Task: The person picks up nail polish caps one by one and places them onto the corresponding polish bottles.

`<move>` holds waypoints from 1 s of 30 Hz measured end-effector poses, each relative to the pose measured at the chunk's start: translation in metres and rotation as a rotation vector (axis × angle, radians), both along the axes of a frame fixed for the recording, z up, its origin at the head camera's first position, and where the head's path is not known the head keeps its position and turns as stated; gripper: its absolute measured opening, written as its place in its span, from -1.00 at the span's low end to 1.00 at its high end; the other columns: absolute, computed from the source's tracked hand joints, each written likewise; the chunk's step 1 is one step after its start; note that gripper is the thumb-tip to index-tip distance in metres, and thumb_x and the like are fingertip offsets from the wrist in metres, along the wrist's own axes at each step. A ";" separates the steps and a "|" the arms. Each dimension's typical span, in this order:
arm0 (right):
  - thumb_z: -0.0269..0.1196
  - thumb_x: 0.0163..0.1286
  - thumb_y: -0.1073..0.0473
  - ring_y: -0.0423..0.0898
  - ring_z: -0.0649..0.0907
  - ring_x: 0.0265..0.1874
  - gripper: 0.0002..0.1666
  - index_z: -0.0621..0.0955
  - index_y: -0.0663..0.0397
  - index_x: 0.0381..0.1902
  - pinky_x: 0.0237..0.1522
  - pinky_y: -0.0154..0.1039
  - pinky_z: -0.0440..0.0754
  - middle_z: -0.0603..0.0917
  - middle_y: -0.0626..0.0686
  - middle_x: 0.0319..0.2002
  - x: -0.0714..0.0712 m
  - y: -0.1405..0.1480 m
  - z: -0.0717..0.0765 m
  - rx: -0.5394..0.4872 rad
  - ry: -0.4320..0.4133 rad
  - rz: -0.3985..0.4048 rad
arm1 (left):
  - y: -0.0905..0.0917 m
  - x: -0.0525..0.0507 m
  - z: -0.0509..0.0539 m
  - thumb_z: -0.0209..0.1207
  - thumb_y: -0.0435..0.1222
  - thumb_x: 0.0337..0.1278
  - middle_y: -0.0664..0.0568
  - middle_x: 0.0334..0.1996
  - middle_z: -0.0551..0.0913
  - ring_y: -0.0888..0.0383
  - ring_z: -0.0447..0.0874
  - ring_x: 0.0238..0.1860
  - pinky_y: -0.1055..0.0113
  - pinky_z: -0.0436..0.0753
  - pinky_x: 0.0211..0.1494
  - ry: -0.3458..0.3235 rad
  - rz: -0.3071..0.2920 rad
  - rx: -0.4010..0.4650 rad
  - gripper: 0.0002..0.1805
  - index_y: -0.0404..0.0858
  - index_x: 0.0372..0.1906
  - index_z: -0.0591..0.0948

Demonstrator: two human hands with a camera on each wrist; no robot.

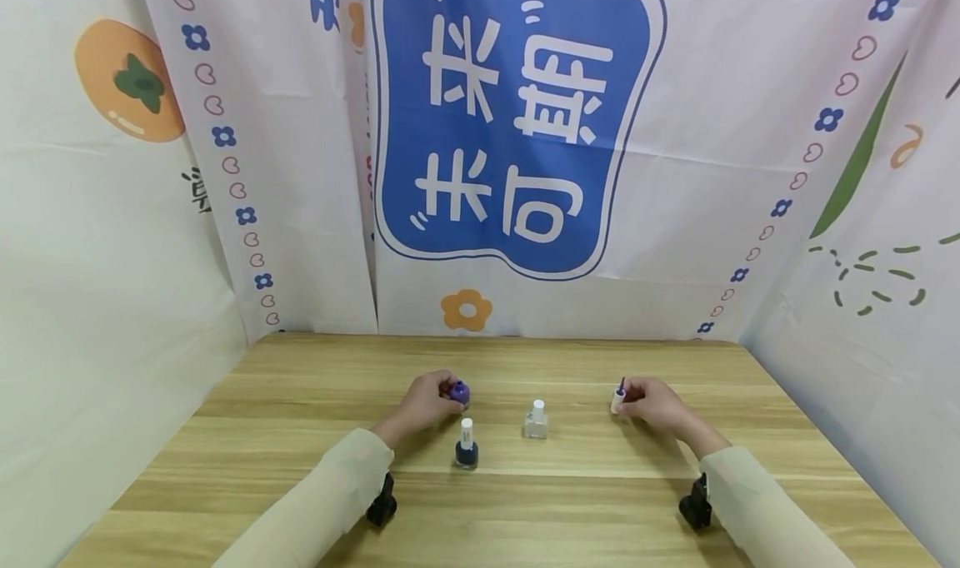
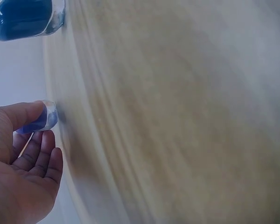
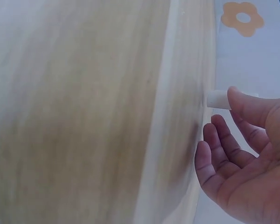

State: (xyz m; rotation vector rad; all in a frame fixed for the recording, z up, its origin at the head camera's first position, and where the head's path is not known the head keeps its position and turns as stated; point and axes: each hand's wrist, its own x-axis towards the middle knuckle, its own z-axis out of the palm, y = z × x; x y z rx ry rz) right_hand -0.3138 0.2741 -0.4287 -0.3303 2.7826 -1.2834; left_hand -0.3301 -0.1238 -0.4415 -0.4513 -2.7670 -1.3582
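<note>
My left hand (image 1: 429, 401) pinches a small round bottle of purple polish (image 1: 461, 394) whose neck has no cap on it. In the left wrist view the thumb of the left hand (image 2: 25, 163) lies over the purple bottle (image 2: 39, 122), low at the table. Off to the right, my right hand (image 1: 658, 404) pinches a white cap (image 1: 617, 401) with a purple-coated brush pointing up. The right wrist view shows the right hand (image 3: 247, 154) with its thumb on the white cap (image 3: 218, 99), its end close to the tabletop; the brush is hidden there.
A dark blue polish bottle (image 1: 467, 453) with a white cap stands in front of the left hand; it shows in the left wrist view too (image 2: 23, 18). A clear bottle (image 1: 536, 423) with a white cap stands between the hands. Printed cloth (image 1: 675, 218) hangs behind the wooden table (image 1: 495, 518).
</note>
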 end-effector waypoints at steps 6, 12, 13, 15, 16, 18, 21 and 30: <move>0.32 0.28 0.30 -0.06 0.46 -0.36 -0.86 0.56 0.25 -0.27 -0.36 -0.24 0.45 0.55 0.05 -0.35 0.000 0.003 0.005 0.001 0.009 -0.038 | -0.004 0.000 0.006 0.37 -0.46 -0.01 0.00 -0.30 0.60 0.09 0.56 -0.23 0.18 0.62 -0.10 0.009 0.003 0.008 -0.74 -0.32 -0.18 0.60; 0.34 0.28 0.25 -0.06 0.50 -0.31 -0.79 0.57 0.28 -0.24 -0.25 -0.20 0.49 0.60 0.08 -0.31 0.003 0.004 0.012 -0.010 0.046 -0.043 | -0.008 -0.001 0.011 0.38 -0.45 -0.04 0.01 -0.29 0.62 0.08 0.58 -0.23 0.17 0.62 -0.06 0.007 -0.018 0.050 -0.71 -0.32 -0.15 0.60; 0.34 0.28 0.23 -0.05 0.51 -0.30 -0.79 0.57 0.27 -0.24 -0.24 -0.19 0.49 0.61 0.08 -0.30 0.003 0.004 0.013 -0.012 0.047 -0.047 | -0.008 -0.001 0.012 0.38 -0.44 -0.04 0.01 -0.28 0.63 0.08 0.58 -0.23 0.17 0.62 -0.06 0.003 -0.021 0.057 -0.71 -0.31 -0.15 0.60; 0.33 0.29 0.21 -0.05 0.53 -0.28 -0.78 0.57 0.26 -0.23 -0.22 -0.18 0.51 0.61 0.08 -0.28 0.003 0.003 0.016 -0.019 0.044 -0.052 | -0.009 -0.001 0.014 0.38 -0.43 -0.03 0.00 -0.26 0.63 0.08 0.58 -0.23 0.16 0.62 -0.08 0.002 -0.030 0.065 -0.69 -0.32 -0.12 0.60; 0.33 0.30 0.21 -0.04 0.54 -0.27 -0.77 0.56 0.26 -0.22 -0.22 -0.17 0.52 0.61 0.08 -0.28 0.004 0.002 0.017 -0.025 0.038 -0.053 | -0.009 -0.001 0.015 0.37 -0.43 -0.03 -0.01 -0.26 0.63 0.07 0.59 -0.23 0.16 0.63 -0.09 0.002 -0.029 0.070 -0.69 -0.32 -0.12 0.60; 0.32 0.31 0.21 -0.01 0.58 -0.25 -0.75 0.55 0.27 -0.19 -0.20 -0.12 0.58 0.63 0.09 -0.26 0.004 0.001 0.019 -0.045 0.025 -0.049 | -0.010 -0.001 0.017 0.37 -0.43 -0.01 -0.02 -0.24 0.63 0.07 0.60 -0.24 0.18 0.63 -0.11 0.001 -0.025 0.073 -0.69 -0.33 -0.10 0.60; 0.31 0.31 0.24 0.06 0.64 -0.24 -0.74 0.53 0.32 -0.17 -0.17 -0.03 0.64 0.66 0.12 -0.25 0.004 -0.002 0.023 -0.090 0.005 -0.036 | -0.010 -0.001 0.020 0.36 -0.42 0.03 -0.03 -0.20 0.63 0.08 0.61 -0.24 0.22 0.65 -0.14 0.001 0.001 0.077 -0.69 -0.33 -0.07 0.61; 0.27 0.35 0.28 0.21 0.66 -0.13 -0.75 0.49 0.36 -0.14 -0.09 0.04 0.64 0.67 0.27 -0.15 0.008 -0.011 0.035 -0.162 0.006 0.009 | -0.013 0.008 0.032 0.36 -0.42 0.05 -0.03 -0.14 0.63 0.09 0.64 -0.23 0.24 0.67 -0.16 0.010 0.041 0.111 -0.61 -0.33 0.03 0.60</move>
